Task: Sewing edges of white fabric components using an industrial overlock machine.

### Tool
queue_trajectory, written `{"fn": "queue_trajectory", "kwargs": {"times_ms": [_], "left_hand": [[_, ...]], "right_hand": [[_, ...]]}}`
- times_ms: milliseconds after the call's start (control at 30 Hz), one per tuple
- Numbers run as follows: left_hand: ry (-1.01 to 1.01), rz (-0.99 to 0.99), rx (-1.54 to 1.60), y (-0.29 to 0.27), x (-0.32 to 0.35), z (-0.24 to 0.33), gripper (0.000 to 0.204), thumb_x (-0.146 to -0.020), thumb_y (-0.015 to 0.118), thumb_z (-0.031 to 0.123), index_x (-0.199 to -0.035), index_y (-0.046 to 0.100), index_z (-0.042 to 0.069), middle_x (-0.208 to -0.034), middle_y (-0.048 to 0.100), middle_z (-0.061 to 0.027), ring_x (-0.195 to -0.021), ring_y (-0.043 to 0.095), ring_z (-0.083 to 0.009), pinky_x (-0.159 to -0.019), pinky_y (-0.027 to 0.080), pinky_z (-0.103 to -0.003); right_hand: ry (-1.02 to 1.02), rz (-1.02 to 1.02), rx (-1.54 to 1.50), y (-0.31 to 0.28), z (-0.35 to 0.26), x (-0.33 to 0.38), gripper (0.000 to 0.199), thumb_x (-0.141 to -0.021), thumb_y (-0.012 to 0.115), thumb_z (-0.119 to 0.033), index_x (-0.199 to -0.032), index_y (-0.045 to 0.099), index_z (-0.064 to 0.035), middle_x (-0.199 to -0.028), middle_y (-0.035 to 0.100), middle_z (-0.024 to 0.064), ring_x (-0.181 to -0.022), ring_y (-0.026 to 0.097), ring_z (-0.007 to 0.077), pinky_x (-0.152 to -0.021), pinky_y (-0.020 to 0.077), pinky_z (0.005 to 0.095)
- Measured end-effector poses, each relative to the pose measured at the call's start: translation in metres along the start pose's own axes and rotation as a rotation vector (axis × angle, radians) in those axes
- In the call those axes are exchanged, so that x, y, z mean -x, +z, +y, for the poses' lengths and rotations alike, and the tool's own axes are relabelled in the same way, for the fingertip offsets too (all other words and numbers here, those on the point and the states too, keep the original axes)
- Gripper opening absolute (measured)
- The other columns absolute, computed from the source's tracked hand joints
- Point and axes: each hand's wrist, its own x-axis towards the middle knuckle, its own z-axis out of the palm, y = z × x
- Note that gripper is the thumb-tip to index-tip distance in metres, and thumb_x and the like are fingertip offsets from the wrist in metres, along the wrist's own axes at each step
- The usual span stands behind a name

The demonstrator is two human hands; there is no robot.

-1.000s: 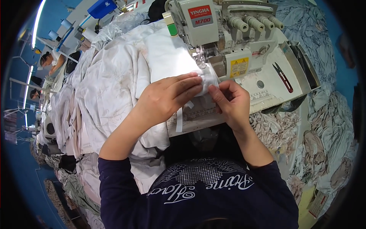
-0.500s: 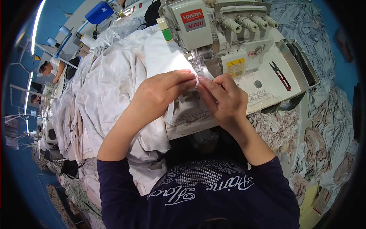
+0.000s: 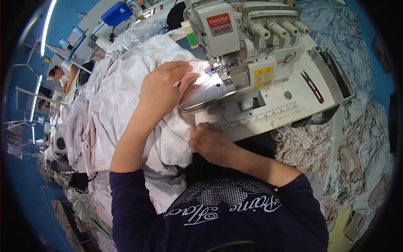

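Blue-walled workshop [image 3: 381, 86]: off-white metal sewing machine [image 3: 226, 44] on a pale worktable [image 3: 275, 98]
Crumpled white cloth heap [image 3: 113, 92]: left of the machine, long way trailing lapward
Left hand [image 3: 163, 86]: nearer the needle, over cloth; can't tell if it's pinching
Right hand [image 3: 210, 143]: fingers curled at cloth's right edge, grip unclear
Elbow room: bare tabletop rightward

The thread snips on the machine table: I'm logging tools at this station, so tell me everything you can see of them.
The thread snips are small, with a dark red handle and two dark, pointed, metal-looking blades, slightly parted at the tips. They lie on the pale machine table, right of the overlock sewing machine, tips pointing away from the person and leftward, handle nearer. Neither the left hand nor the right hand touches them.
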Motion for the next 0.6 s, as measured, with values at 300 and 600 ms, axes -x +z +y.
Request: {"fn": "queue_trajectory", "kwargs": {"times_ms": [300,600], "left_hand": [[0.017,-0.089,0.15,-0.022,0.016,-0.003,0.028,-0.066,0.062,-0.003,-0.092,0.066,0.004,-0.1,0.063,-0.0051,-0.086,0.057,-0.0242,-0.075,0.049,-0.033],[0.1,-0.173,0.058,-0.02,0.008,-0.009,0.033,-0.063,0.061,-0.006,-0.093,0.066,0.007,-0.104,0.063,-0.0023,-0.093,0.057,-0.0226,-0.077,0.049,-0.032]], "right_hand": [[0.216,0.139,-0.198,-0.042,-0.03,0.01,0.017,-0.079,0.063,-0.02,-0.075,0.057,-0.0051,-0.082,0.056,0.009,-0.076,0.058,0.0234,-0.066,0.0474,0.0345],[0.343,0.134,-0.172,-0.008,-0.006,-0.01,0.01,-0.071,0.06,-0.009,-0.075,0.054,-0.0027,-0.077,0.055,0.0093,-0.071,0.056,0.0319,-0.064,0.0473,0.0396]]}}
